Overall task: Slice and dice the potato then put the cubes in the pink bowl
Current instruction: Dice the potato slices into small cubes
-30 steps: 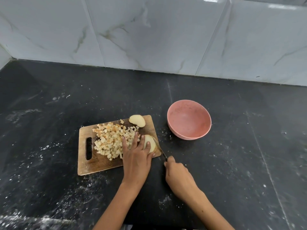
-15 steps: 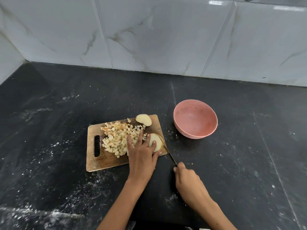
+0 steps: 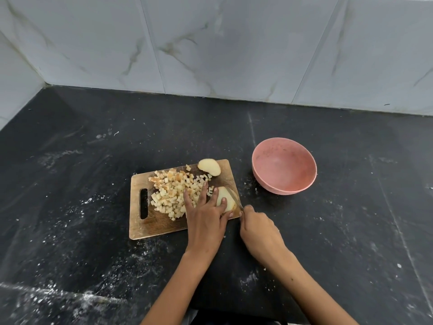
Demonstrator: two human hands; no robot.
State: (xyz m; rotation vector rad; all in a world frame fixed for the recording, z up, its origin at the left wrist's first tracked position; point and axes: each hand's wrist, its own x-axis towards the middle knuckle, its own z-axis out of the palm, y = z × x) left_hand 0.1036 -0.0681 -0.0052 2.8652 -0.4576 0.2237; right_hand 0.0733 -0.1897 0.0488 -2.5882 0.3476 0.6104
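At the board's right edge: a potato piece (image 3: 225, 199) is pinned flat under the left hand (image 3: 206, 215), whose fingers (image 3: 203, 191) are laid out straight and slightly spread across it.
Knife: a knife (image 3: 235, 198) is gripped by the right hand (image 3: 259, 231), fingers curled round the handle, which is hidden; the blade is set against the piece's right side, angled toward the board's far right corner.
Board: a wooden board (image 3: 161, 225) is set near the counter's middle, its handle slot toward the left edge.
Cubes: a heap of cubes (image 3: 174, 192) is spread over the board's centre, just left of the left hand.
Far right corner of board: a second uncut piece (image 3: 209, 167) is lying apart from the hands.
Bowl: the bowl (image 3: 284, 165) is standing on the counter right of the board, and no cubes are seen in it.
Step in hand: slicing is judged to be under way on the held piece.
Next move: a steady downward cut is called for, with the fingertips kept clear of the blade; dicing, the second piece and the transfer to the bowl are left to be done.
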